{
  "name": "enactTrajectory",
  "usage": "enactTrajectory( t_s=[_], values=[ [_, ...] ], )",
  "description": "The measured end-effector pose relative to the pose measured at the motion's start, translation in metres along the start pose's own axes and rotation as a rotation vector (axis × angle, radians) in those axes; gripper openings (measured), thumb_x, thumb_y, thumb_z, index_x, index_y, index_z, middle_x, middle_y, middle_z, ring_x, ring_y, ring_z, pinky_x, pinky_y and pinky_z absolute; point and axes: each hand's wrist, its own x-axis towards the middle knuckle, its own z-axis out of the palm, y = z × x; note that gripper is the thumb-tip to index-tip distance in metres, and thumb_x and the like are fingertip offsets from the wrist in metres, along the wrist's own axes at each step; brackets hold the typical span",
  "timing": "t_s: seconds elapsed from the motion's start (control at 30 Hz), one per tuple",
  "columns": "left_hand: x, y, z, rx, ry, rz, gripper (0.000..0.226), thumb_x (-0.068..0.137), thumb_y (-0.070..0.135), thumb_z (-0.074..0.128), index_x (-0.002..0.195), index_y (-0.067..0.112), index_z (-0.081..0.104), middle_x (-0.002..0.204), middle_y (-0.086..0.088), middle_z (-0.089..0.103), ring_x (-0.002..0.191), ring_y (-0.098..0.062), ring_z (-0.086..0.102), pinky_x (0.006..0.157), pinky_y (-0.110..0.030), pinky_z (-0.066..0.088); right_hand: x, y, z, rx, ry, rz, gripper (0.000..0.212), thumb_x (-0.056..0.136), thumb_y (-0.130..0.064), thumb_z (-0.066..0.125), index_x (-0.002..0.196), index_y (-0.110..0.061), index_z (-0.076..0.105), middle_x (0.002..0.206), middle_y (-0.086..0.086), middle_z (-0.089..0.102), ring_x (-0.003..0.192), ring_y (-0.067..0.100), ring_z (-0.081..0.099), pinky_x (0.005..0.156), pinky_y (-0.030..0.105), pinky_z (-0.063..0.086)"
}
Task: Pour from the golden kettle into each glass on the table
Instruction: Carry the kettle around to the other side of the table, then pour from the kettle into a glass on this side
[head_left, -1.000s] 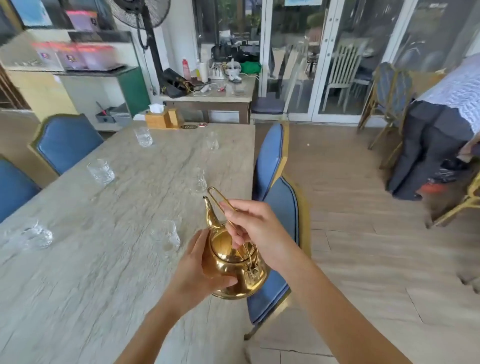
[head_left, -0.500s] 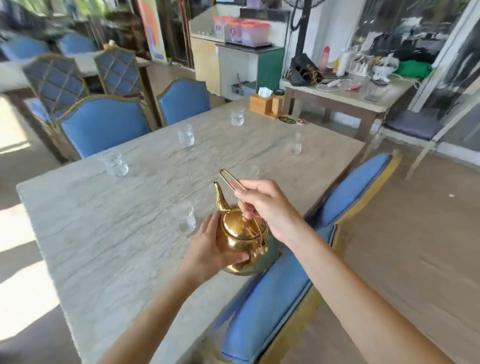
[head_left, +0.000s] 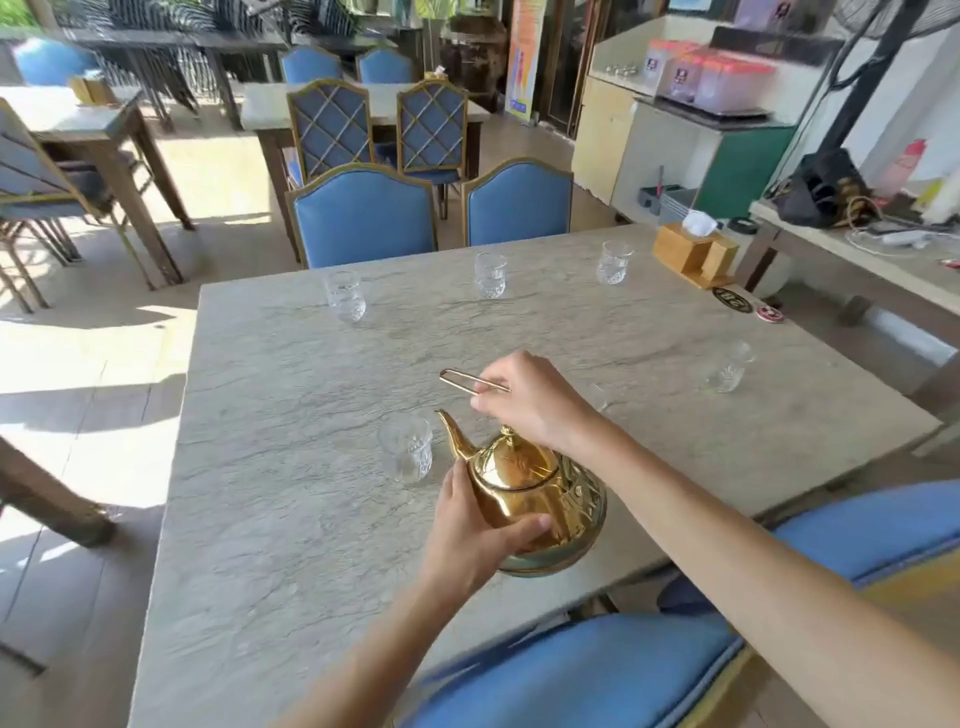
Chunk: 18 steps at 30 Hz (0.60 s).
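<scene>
We held the golden kettle (head_left: 530, 493) at the near edge of the stone worktop (head_left: 291, 519), whether lifted or resting we could not tell. Our right hand (head_left: 535, 400) had its grip clenched around the thin wire handle (head_left: 467, 382), raised above the lid. Our left hand (head_left: 467, 540) cupped the kettle's belly, fingers pressed against the near side. The spout (head_left: 454, 434) pointed away and to the left, toward the nearest glass (head_left: 405, 452), which stood upright just beside the spout tip, apart from it. The kettle's line from handle to spout ran straight at that glass. Three more glasses (head_left: 491, 274) stood along the far edge, and another glass (head_left: 730, 366) well off to the right.
</scene>
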Motion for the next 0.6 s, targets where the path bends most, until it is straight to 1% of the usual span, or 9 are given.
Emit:
enactTrajectory(
  t_s=[0.07, 0.13, 0.2, 0.23, 0.33, 0.43, 0.53, 0.6],
  values=[
    [0.001, 0.008, 0.007, -0.042, 0.043, -0.036, 0.097, 0.050, 0.065, 0.084, 0.130, 0.025, 0.048, 0.125, 0.005, 0.059, 0.117, -0.015, 0.058, 0.104, -0.041, 0.052, 0.012, 0.000, -0.002, -0.119, -0.054, -0.044, 0.026, 0.090, -0.017, 0.060, 0.079, 0.007, 0.063, 0.057, 0.001, 0.047, 0.049, 0.015, 0.038, 0.046, 0.026, 0.029],
    [0.003, 0.014, 0.018, -0.075, 0.074, -0.081, 0.097, 0.050, 0.068, 0.082, 0.131, 0.026, 0.048, 0.125, 0.004, 0.059, 0.117, -0.016, 0.059, 0.104, -0.042, 0.052, 0.024, 0.000, -0.003, -0.224, -0.094, -0.091, 0.032, 0.092, -0.020, 0.058, 0.066, -0.002, 0.053, 0.056, 0.001, 0.043, 0.050, 0.019, 0.038, 0.050, 0.028, 0.030],
    [0.003, 0.021, 0.027, -0.140, 0.110, -0.129, 0.101, 0.048, 0.068, 0.081, 0.133, 0.025, 0.047, 0.127, 0.003, 0.059, 0.117, -0.015, 0.059, 0.104, -0.041, 0.052, 0.034, -0.004, -0.003, -0.311, -0.156, -0.147, 0.040, 0.093, -0.021, 0.058, 0.059, -0.010, 0.041, 0.055, 0.000, 0.039, 0.050, 0.020, 0.037, 0.051, 0.029, 0.030],
    [0.003, 0.026, 0.030, -0.182, 0.127, -0.146, 0.103, 0.048, 0.068, 0.081, 0.134, 0.025, 0.046, 0.128, 0.003, 0.059, 0.117, -0.015, 0.060, 0.104, -0.040, 0.053, 0.039, -0.007, -0.003, -0.349, -0.179, -0.175, 0.042, 0.093, -0.022, 0.058, 0.058, -0.012, 0.037, 0.055, 0.000, 0.039, 0.050, 0.020, 0.037, 0.050, 0.030, 0.030],
    [0.006, 0.039, 0.035, -0.302, 0.164, -0.199, 0.106, 0.045, 0.067, 0.084, 0.135, 0.025, 0.046, 0.127, 0.002, 0.065, 0.113, -0.014, 0.065, 0.102, -0.039, 0.054, 0.052, -0.016, -0.006, -0.432, -0.231, -0.246, 0.042, 0.094, -0.023, 0.058, 0.058, -0.013, 0.037, 0.058, 0.001, 0.040, 0.052, 0.019, 0.041, 0.049, 0.029, 0.030],
    [0.009, 0.054, 0.036, -0.381, 0.177, -0.226, 0.107, 0.044, 0.067, 0.084, 0.134, 0.023, 0.046, 0.125, 0.002, 0.067, 0.111, -0.015, 0.067, 0.101, -0.039, 0.055, 0.062, -0.024, -0.014, -0.501, -0.274, -0.288, 0.045, 0.095, -0.023, 0.057, 0.058, -0.014, 0.035, 0.059, 0.000, 0.038, 0.050, 0.016, 0.037, 0.046, 0.028, 0.028],
    [0.012, 0.064, 0.035, -0.410, 0.197, -0.241, 0.101, 0.047, 0.067, 0.082, 0.130, 0.019, 0.049, 0.120, 0.000, 0.069, 0.107, -0.015, 0.068, 0.096, -0.035, 0.057, 0.071, -0.032, -0.019, -0.569, -0.317, -0.325, 0.046, 0.097, -0.020, 0.055, 0.057, -0.014, 0.032, 0.058, 0.000, 0.034, 0.047, 0.014, 0.032, 0.045, 0.029, 0.027],
    [0.016, 0.068, 0.034, -0.435, 0.212, -0.254, 0.092, 0.056, 0.063, 0.083, 0.128, 0.017, 0.049, 0.119, -0.001, 0.069, 0.106, -0.015, 0.068, 0.091, -0.030, 0.056, 0.078, -0.038, -0.018, -0.597, -0.333, -0.332, 0.046, 0.097, -0.019, 0.054, 0.057, -0.015, 0.032, 0.058, 0.000, 0.033, 0.046, 0.014, 0.031, 0.044, 0.028, 0.026]
  ],
)
